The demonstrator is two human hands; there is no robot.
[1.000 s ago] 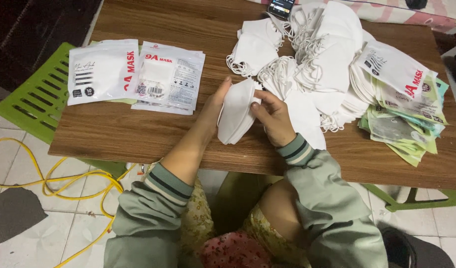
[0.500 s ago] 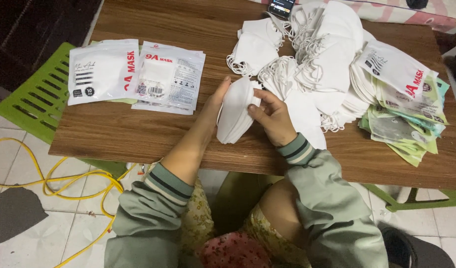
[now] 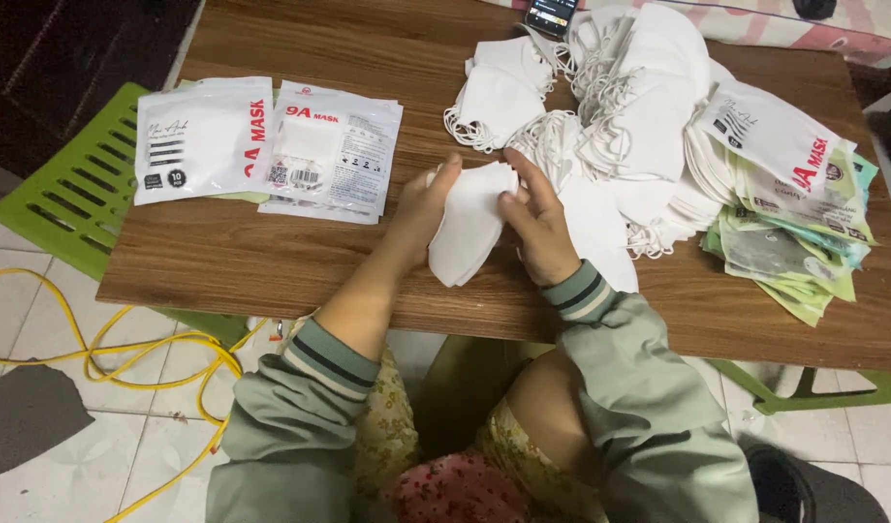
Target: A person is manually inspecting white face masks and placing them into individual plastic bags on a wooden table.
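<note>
A small stack of folded white face masks (image 3: 468, 228) stands on edge on the wooden table (image 3: 271, 261), pressed between both hands. My left hand (image 3: 421, 208) grips its left side, with fingers over the top edge. On the right side, my right hand (image 3: 537, 223) holds the stack, its fingers curled on the upper corner. A large loose pile of white masks (image 3: 620, 116) with ear loops lies just behind and to the right of the hands.
Two sealed white mask packets (image 3: 271, 145) lie at the table's left. Empty white and green packets (image 3: 789, 213) are stacked at the right. A phone (image 3: 550, 14) rests at the far edge. A green plastic chair (image 3: 62, 194) and yellow cable (image 3: 106, 339) are at left.
The mask stack has stayed between the hands and shifted only slightly. The fingers of both hands have adjusted along its top edge.
</note>
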